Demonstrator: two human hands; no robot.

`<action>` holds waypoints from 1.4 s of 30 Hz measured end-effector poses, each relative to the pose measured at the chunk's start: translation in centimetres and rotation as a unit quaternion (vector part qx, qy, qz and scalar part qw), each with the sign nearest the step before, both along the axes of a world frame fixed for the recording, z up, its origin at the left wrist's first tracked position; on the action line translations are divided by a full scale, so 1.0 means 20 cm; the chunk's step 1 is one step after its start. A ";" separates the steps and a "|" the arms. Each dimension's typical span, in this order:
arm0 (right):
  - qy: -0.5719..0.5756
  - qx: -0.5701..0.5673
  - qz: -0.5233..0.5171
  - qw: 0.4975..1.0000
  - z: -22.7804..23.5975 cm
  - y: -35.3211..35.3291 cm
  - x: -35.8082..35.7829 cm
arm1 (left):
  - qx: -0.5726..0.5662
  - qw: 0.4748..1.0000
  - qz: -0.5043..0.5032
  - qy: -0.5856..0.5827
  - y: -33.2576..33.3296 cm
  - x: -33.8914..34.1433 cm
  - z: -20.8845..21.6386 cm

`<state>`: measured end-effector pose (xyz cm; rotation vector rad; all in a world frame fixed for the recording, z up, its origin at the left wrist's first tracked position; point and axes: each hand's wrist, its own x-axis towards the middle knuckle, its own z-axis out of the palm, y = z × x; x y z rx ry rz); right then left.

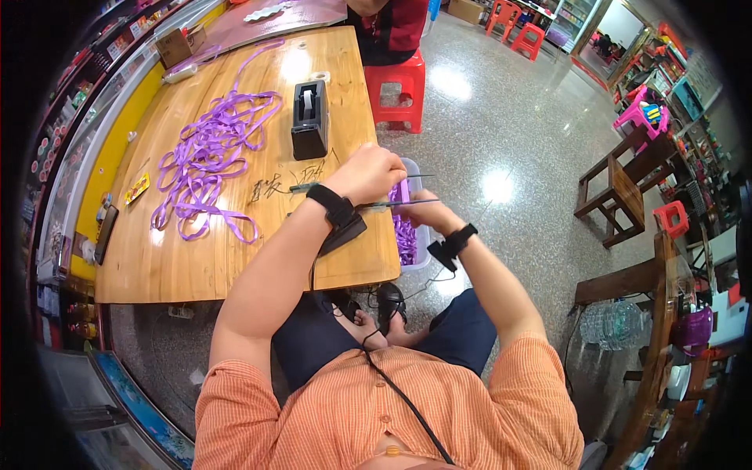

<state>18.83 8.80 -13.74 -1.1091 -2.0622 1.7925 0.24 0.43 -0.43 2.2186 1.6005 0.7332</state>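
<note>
Two thin dark rods point(423, 202) stick out past the right edge of the wooden table, one nearer to me than the other. A short stretch of purple ribbon point(405, 190) spans the gap between them. My left hand point(371, 174) is closed at the far rod, its fingertips pinching the ribbon's upper end. Beside the near rod, my right hand point(425, 210) has its fingers closed at the ribbon's lower end; its exact grip is partly hidden. Under both hands, a translucent plastic bin point(424, 249) holds many purple ribbon pieces.
Loose purple ribbon point(207, 160) lies heaped on the wooden table point(164, 270). A black tape dispenser point(310, 121) stands beyond my left hand. A red stool point(395, 90) with a seated person is at the far side. A wooden chair point(623, 188) stands to the right.
</note>
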 end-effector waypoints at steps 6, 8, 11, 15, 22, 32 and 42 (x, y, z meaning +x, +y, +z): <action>0.093 -0.034 -0.081 0.992 -0.09 -0.22 0.13 | -0.004 0.999 0.022 -0.033 0.01 0.00 0.00; 0.117 -0.038 -0.089 0.988 -0.07 -0.26 0.12 | -0.019 0.999 0.029 -0.031 0.01 0.00 0.01; 0.154 0.049 -0.126 0.979 -0.06 -0.26 0.07 | -0.027 0.998 0.037 -0.036 0.00 0.01 0.03; 0.124 0.071 -0.180 0.973 -0.07 -0.26 0.01 | -0.033 0.998 0.040 -0.047 0.01 0.02 0.02; 0.098 0.015 -0.081 0.992 0.02 -0.44 0.17 | -0.030 0.997 0.038 -0.060 -0.01 0.00 0.01; 0.170 0.072 -0.040 0.982 0.08 -0.81 0.39 | -0.064 0.994 0.055 -0.072 -0.02 0.02 0.04; 0.213 0.281 0.054 0.934 0.55 -0.76 0.41 | -0.091 0.990 0.073 -0.074 -0.03 0.02 0.06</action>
